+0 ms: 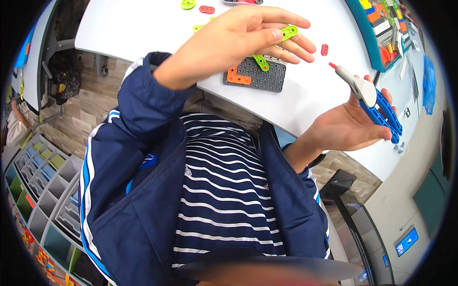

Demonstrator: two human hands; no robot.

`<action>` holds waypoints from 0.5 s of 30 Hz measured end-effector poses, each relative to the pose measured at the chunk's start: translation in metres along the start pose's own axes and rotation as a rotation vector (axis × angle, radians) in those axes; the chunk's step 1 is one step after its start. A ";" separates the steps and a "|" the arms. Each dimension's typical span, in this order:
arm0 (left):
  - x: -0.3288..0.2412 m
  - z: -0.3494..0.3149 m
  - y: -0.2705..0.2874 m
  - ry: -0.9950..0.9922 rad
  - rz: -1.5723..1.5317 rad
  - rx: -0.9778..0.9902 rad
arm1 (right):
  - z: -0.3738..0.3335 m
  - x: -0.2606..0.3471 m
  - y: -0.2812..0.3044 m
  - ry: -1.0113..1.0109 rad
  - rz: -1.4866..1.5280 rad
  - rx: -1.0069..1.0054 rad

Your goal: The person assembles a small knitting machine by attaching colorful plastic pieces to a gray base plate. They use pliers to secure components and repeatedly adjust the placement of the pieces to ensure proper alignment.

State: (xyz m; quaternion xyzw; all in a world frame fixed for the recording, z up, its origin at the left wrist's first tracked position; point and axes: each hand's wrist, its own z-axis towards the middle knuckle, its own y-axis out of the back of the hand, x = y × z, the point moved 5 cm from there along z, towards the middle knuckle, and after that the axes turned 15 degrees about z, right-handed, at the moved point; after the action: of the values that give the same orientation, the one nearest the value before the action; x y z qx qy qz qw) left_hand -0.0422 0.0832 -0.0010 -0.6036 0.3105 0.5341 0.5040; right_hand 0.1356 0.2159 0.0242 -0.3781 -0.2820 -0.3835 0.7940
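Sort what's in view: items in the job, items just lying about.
In the job: pliers, in the right hand; green piece, in the left hand; dark plate; orange piece on it.
Seemingly lying about: red piece; teal tray; blue plastic.

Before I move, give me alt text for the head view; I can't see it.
A person's left hand holds a green piece while the right hand holds a blue-handled grey tool, red at its tip. Near the left hand, a dark plate bearing an orange L-shaped piece lies on a white table.
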 end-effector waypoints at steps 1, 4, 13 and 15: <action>0.000 -0.004 -0.001 -0.099 0.033 -0.049 | -0.003 0.002 -0.007 0.035 -0.030 0.017; 0.002 -0.022 -0.004 -0.042 0.163 -0.094 | -0.009 0.003 -0.028 0.118 -0.081 0.157; -0.005 -0.028 -0.008 -0.026 0.198 -0.188 | -0.018 0.001 -0.034 0.098 -0.020 0.161; -0.007 -0.030 -0.010 -0.034 0.187 -0.208 | -0.018 0.001 -0.032 0.100 -0.038 0.169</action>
State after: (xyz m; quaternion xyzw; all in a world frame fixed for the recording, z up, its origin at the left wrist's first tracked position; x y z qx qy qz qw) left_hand -0.0251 0.0569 0.0060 -0.6119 0.2996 0.6183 0.3917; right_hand 0.1125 0.1873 0.0271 -0.2848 -0.2804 -0.3920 0.8287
